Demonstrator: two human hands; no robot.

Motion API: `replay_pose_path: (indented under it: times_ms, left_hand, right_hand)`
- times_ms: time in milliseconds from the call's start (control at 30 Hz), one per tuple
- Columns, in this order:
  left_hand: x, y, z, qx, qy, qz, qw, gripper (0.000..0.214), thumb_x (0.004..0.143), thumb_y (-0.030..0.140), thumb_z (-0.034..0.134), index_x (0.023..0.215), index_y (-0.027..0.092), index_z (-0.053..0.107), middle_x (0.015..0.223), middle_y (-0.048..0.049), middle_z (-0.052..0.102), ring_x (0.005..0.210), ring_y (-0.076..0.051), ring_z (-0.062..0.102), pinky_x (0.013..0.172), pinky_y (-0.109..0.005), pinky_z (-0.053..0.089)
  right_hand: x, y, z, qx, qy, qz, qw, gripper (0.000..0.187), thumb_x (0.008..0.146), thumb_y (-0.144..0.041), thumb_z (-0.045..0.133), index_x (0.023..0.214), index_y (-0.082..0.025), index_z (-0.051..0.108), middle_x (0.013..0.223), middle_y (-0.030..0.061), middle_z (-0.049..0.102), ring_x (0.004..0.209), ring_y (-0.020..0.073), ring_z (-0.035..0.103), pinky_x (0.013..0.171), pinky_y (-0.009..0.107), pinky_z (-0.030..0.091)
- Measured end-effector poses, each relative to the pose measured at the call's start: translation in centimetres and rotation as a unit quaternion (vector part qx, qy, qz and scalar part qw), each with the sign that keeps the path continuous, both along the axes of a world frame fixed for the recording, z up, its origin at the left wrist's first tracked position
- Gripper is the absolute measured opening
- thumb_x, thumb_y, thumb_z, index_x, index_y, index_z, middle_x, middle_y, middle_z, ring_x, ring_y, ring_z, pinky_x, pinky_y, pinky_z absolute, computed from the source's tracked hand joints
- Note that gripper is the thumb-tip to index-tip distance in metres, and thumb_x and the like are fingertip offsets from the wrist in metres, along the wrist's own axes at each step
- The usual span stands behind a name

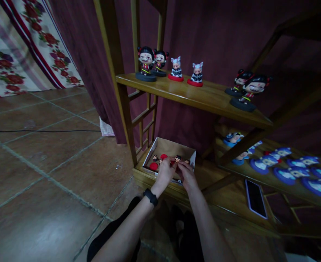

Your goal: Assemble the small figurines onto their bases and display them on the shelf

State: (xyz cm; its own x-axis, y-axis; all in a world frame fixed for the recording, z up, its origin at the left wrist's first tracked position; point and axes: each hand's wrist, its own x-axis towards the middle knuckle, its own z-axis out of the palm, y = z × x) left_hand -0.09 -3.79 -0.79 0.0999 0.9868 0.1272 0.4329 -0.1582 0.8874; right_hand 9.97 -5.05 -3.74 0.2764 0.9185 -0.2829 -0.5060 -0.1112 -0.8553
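Note:
Both my hands reach into a shallow cardboard box [172,145] on the lowest wooden shelf. My left hand [166,170], with a black band on its wrist, is closed over something red in the box. My right hand [186,171] is closed beside it, its fingers pinching at a small black-haired figurine [178,158]. The two hands touch each other. Other small figurines and a red round base [153,166] lie in the box.
Several big-headed figurines [146,62] stand on the upper shelf [204,97], two more [251,91] at its right end. Blue-based pieces [285,174] lie on a middle shelf at right. A phone [255,198] lies on the bottom shelf. A dark red curtain hangs behind; tiled floor at left.

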Motion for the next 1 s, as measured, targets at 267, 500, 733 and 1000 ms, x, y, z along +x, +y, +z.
replay_pose_path:
  times_ms: [267, 500, 733, 1000]
  left_hand:
    - [0.2, -1.2, 0.8, 0.091, 0.151, -0.026, 0.984, 0.022, 0.082, 0.016, 0.042, 0.1, 0.016, 0.055, 0.1, -0.0095, 0.058, 0.085, -0.016, 0.059, 0.075, -0.026, 0.045]
    - [0.3, -2.0, 1.2, 0.12, 0.308, -0.051, 0.942, 0.024, 0.085, 0.016, 0.035, 0.106, 0.015, 0.047, 0.1, -0.0109, 0.054, 0.081, -0.017, 0.058, 0.066, -0.026, 0.046]
    - [0.1, -2.0, 1.3, 0.184, 0.38, -0.122, 0.898, 0.035, 0.078, 0.006, 0.041, 0.113, 0.01, 0.042, 0.113, -0.018, 0.049, 0.098, -0.022, 0.055, 0.072, -0.029, 0.047]
    - [0.1, -2.1, 1.2, 0.22, 0.389, -0.145, 0.883, 0.038, 0.076, 0.004, 0.043, 0.114, 0.008, 0.042, 0.121, -0.0208, 0.044, 0.101, -0.024, 0.052, 0.076, -0.032, 0.047]
  right_hand:
    - [0.1, -0.1, 0.3, 0.009, -0.001, -0.023, 1.0, 0.015, 0.049, -0.019, 0.072, 0.06, -0.019, 0.061, 0.064, -0.0048, 0.063, 0.063, 0.0095, 0.057, 0.061, 0.021, 0.048]
    - [0.4, 0.2, 0.0, 0.011, 0.029, -0.028, 0.999, 0.016, 0.049, -0.014, 0.071, 0.061, -0.019, 0.062, 0.065, -0.0049, 0.065, 0.064, 0.0094, 0.059, 0.062, 0.02, 0.048]
    - [1.0, 0.1, 0.1, 0.011, 0.07, -0.012, 0.997, 0.016, 0.053, -0.012, 0.071, 0.065, -0.02, 0.064, 0.068, -0.0039, 0.068, 0.064, 0.0095, 0.061, 0.059, 0.018, 0.05]
    - [1.5, 0.0, -0.2, -0.013, 0.079, 0.02, 0.997, 0.012, 0.057, -0.015, 0.07, 0.066, -0.019, 0.064, 0.066, -0.0033, 0.067, 0.062, 0.0094, 0.06, 0.058, 0.019, 0.05]
